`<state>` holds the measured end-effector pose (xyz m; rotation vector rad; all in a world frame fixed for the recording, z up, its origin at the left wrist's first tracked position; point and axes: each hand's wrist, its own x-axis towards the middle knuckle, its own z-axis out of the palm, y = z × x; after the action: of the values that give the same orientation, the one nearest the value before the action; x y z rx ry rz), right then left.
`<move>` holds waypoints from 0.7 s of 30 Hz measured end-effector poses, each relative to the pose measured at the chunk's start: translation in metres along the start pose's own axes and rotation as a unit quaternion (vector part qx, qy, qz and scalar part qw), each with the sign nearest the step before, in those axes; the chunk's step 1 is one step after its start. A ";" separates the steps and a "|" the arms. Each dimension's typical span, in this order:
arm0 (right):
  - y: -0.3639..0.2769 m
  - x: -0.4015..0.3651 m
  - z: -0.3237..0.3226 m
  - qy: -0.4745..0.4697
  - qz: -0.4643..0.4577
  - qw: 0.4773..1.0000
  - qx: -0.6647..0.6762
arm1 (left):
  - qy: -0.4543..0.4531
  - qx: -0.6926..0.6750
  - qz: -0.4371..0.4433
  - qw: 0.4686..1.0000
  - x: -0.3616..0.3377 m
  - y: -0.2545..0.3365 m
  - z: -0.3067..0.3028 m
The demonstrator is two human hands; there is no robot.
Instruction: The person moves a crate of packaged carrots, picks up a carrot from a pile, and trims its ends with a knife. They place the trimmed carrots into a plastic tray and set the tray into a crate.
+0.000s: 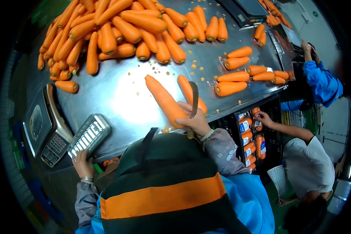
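My right hand [197, 121] is closed around the thick end of a large carrot [163, 99], whose narrow tip points away over the table. The same hand also holds a small curved knife [194, 99], its blade standing up past my fingers. Behind the blade, another carrot [186, 88] lies on the metal table [117, 87], partly hidden by that hand. At the near left, my left hand [83, 164] grips the edge of a clear plastic tray [90, 134], which seems to be part of a stack.
A large carrot pile [117, 29] covers the back left. Left of the tray stands a weighing scale [52, 136]. Carrots in pairs [232, 82] lie at right, with trimmed bits scattered about. Beside a crate of packed carrots [247, 136], a person's hand [263, 119] reaches in; another person's sleeve [319, 84] is farther off.
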<state>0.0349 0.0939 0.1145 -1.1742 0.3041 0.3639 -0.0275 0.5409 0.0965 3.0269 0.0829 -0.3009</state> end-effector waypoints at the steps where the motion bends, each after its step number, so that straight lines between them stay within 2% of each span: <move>1: -0.002 -0.005 -0.010 0.014 0.059 0.997 -0.040 | 0.106 0.044 0.029 0.993 0.000 -0.005 0.012; 4: 0.007 -0.005 -0.019 0.034 0.059 0.997 -0.027 | 0.195 0.070 0.054 0.977 -0.003 -0.005 0.025; 10: 0.002 -0.007 -0.027 0.013 0.061 0.997 -0.043 | 0.201 0.037 0.046 0.978 -0.003 -0.009 0.014; 13: 0.000 -0.009 -0.029 0.008 0.054 0.997 -0.047 | 0.181 -0.021 0.055 0.982 -0.008 -0.006 0.002; 14: 0.000 -0.011 -0.030 0.010 0.049 0.998 -0.044 | 0.206 -0.062 0.069 0.974 -0.006 -0.002 -0.002; 16: -0.001 -0.015 -0.036 0.022 0.043 0.998 -0.046 | 0.251 -0.147 0.094 0.952 -0.002 0.044 -0.040; 18: -0.005 -0.016 -0.045 0.022 0.043 0.997 -0.063 | 0.261 -0.195 0.180 0.928 0.017 0.108 -0.074; 19: -0.006 -0.017 -0.042 0.055 -0.017 0.998 -0.017 | 0.245 -0.187 0.202 0.930 0.030 0.125 -0.072; 20: -0.006 -0.015 -0.047 0.104 -0.044 0.992 -0.050 | 0.270 -0.210 0.252 0.905 0.047 0.157 -0.070; 21: -0.005 -0.012 -0.058 0.108 -0.058 0.991 -0.059 | 0.244 -0.196 0.271 0.910 0.063 0.168 -0.050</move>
<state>0.0235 0.0370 0.1031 -1.3441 0.4052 0.1541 0.0552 0.3819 0.1487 2.5094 -0.5777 0.4630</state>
